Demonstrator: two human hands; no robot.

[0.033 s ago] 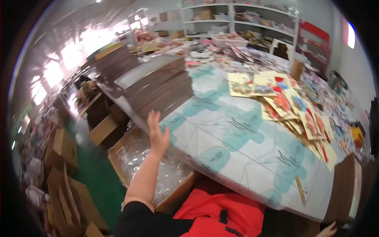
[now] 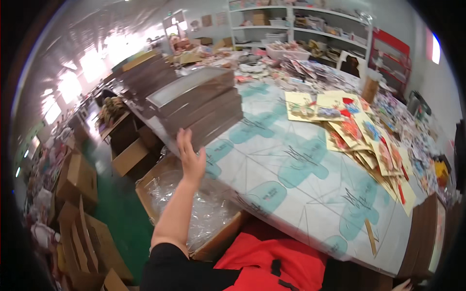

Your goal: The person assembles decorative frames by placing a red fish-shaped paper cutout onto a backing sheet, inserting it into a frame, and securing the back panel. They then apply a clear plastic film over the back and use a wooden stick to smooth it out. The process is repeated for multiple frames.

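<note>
The left hand (image 2: 191, 157) is raised with its fingers spread and loose, grasping nothing; its fingertips reach up toward the near corner of the stack of flat dark-brown boards (image 2: 201, 109), just short of it or barely brushing it, which the view does not settle. That stack sits at about 11 o'clock on the long worktop covered in white sheeting with pale teal cloud shapes (image 2: 291, 165), close to the worktop's left edge, and its top piece shows a lighter grey panel. A second, taller pile of similar brown boards (image 2: 145, 72) stands beyond it toward 11 o'clock.

Below the forearm, at roughly 7 o'clock, an open cardboard box lined with crumpled clear plastic film (image 2: 194, 208) rests on the green floor (image 2: 121, 213) just beside the worktop. More brown cardboard cartons (image 2: 77, 179) are grouped further off at 9 o'clock.

At 2 to 3 o'clock on the worktop a fan of yellow printed cards with red and blue pictures (image 2: 359, 136) lies overlapping. White wall shelving (image 2: 301, 29) stands at 12 o'clock.

Of the right hand (image 2: 403, 286) only a sliver shows at the lower edge near 5 o'clock, so whether it is clenched or loose cannot be told.
</note>
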